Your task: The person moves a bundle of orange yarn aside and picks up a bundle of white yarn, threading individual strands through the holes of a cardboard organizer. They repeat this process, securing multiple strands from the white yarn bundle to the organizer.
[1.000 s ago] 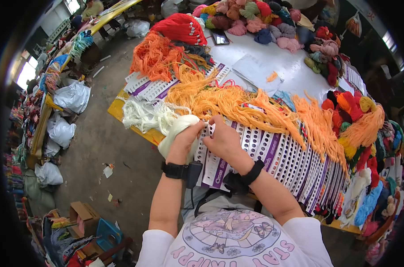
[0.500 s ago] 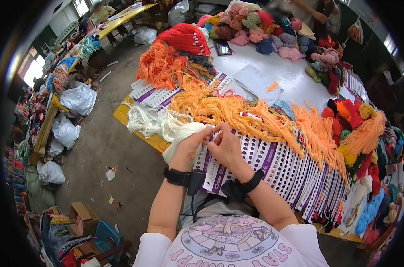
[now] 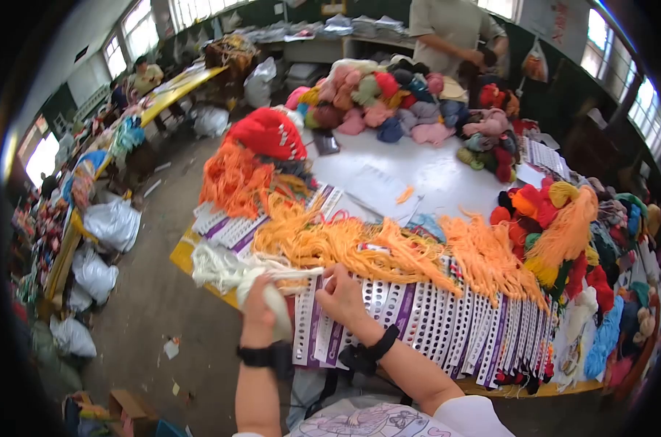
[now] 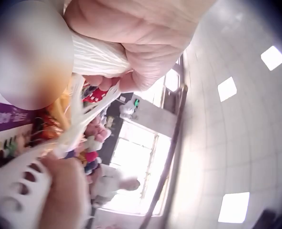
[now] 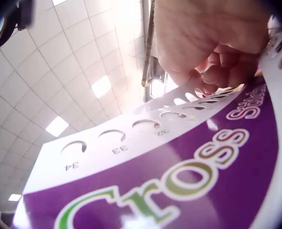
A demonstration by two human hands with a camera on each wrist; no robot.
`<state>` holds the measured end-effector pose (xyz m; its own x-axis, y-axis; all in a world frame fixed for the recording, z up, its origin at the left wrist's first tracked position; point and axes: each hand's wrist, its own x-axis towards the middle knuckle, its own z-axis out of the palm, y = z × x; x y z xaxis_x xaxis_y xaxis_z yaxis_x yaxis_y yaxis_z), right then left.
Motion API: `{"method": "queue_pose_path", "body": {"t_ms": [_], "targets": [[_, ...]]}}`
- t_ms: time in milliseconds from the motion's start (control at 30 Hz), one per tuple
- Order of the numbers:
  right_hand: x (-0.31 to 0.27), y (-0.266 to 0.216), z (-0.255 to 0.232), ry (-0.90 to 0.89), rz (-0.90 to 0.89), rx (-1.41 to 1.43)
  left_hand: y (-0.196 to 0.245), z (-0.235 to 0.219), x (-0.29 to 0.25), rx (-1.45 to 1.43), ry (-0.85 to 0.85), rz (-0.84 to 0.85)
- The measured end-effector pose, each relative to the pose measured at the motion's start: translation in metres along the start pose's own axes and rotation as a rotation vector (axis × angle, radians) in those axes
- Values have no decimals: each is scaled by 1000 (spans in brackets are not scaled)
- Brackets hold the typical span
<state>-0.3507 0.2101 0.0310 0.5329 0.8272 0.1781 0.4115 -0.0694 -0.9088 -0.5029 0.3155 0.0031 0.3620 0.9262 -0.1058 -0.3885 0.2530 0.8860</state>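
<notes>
My left hand (image 3: pixel 257 312) grips a thick hank of white thread (image 4: pixel 100 55), which hangs down past the palm. From it, white strands (image 3: pixel 301 274) stretch across to my right hand (image 3: pixel 341 297). The right hand pinches the top end of a white punched card (image 5: pixel 145 126), where the strands reach it. This card has a row of numbered holes and lies beside a purple "Cross Stitch" strip (image 5: pixel 188 181). Beyond the hands, orange thread (image 3: pixel 330 240) is draped over the row of cards (image 3: pixel 447 324), and a loose white bundle (image 3: pixel 217 264) lies at the left.
Red hanks (image 3: pixel 268 133) and deep-orange thread (image 3: pixel 232 178) lie at the table's left end. Balls of coloured yarn (image 3: pixel 378 102) are heaped at the back, near a standing person (image 3: pixel 450 33). Papers (image 3: pixel 378 191) and a phone (image 3: pixel 326 142) rest on the white tabletop.
My left hand has drawn away to the left from the right hand, so white strands now span the gap between them. The head view has tilted up, showing more of the room.
</notes>
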Motion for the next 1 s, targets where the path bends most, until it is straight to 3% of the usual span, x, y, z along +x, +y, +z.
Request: {"method": "queue_pose_path", "body": {"t_ms": [33,100,233,300,367,433,567,633,667,733,800,833,867,900,933,967,1000], "targets": [[-2,-3,-1,-17,22,-14,29,1,-11,-174,120,-204],[3,-8,-1,-44,27,-51,62,-7,-28,-350,216,-202],[-5,-6,5,-126,49,-156,101,-44,-67,-442,34,-43],[-1,-3,6,-129,53,-177,115,-84,-76,-552,-88,73],[0,1,8,-123,46,-206,137,-121,-89,-889,-113,133],[0,4,11,-117,22,-246,157,-170,-105,-965,-13,243],[-1,1,11,-124,53,-250,191,-311,-165,-807,74,529],[2,3,13,-131,69,-267,195,-405,-205,-195,693,688],[2,1,12,-137,74,-263,202,-393,-218,-204,767,719],[4,8,14,-174,36,-281,219,-319,-242,-206,911,766],[3,0,9,-194,27,-51,197,-259,-245,300,692,578],[13,-1,5,-148,54,120,183,-261,-227,58,524,457],[30,3,1,135,-112,220,160,-238,-212,-51,318,290],[44,5,-21,158,-132,455,129,-191,-199,-19,406,346],[26,-50,-41,314,-122,717,120,-154,-189,-1,350,261],[24,-67,-53,316,-101,593,111,-117,-179,23,291,176],[16,-77,-59,170,-36,538,101,-80,-169,52,231,93]]}}
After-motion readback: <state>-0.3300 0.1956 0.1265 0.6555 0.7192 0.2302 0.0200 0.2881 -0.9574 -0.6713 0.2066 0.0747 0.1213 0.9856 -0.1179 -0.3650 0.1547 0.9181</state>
